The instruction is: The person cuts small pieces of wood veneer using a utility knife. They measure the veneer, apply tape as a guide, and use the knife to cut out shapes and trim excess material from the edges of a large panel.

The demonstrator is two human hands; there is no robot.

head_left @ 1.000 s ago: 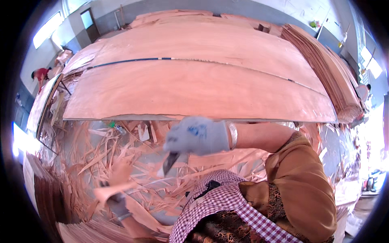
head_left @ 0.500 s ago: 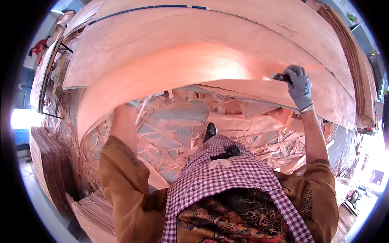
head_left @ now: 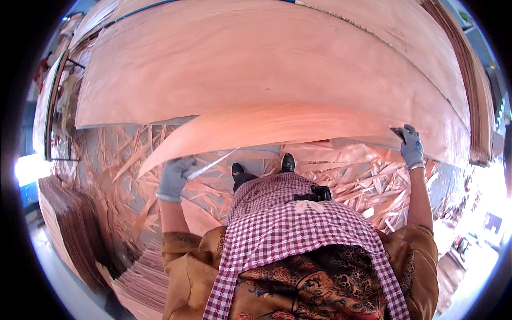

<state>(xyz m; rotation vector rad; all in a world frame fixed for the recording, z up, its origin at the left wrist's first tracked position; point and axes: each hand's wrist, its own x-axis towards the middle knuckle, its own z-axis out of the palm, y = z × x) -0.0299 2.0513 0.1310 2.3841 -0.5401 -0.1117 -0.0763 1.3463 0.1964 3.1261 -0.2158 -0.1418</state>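
A loose, curved sheet of pinkish wood veneer lies partly on the broad veneer surface, its near edge bowed over the floor. My left hand, in a grey glove, is closed at the sheet's drooping left end. From that hand a thin whitish strip sticks out toward the right; its kind is unclear. My right hand, also gloved, is closed around a small dark-handled cutter by the sheet's right end. Whether the right fingers also pinch the veneer cannot be made out.
Broad veneer covers the work surface, with a long blue-and-pale rod across its far part. Veneer scraps litter the floor around my shoes. Veneer stacks stand at the left and far right.
The veneer sheet has come down and nearer, its left end swinging inward. My left hand, hidden behind it before, now shows. My right hand has moved nearer and slightly right with the cutter.
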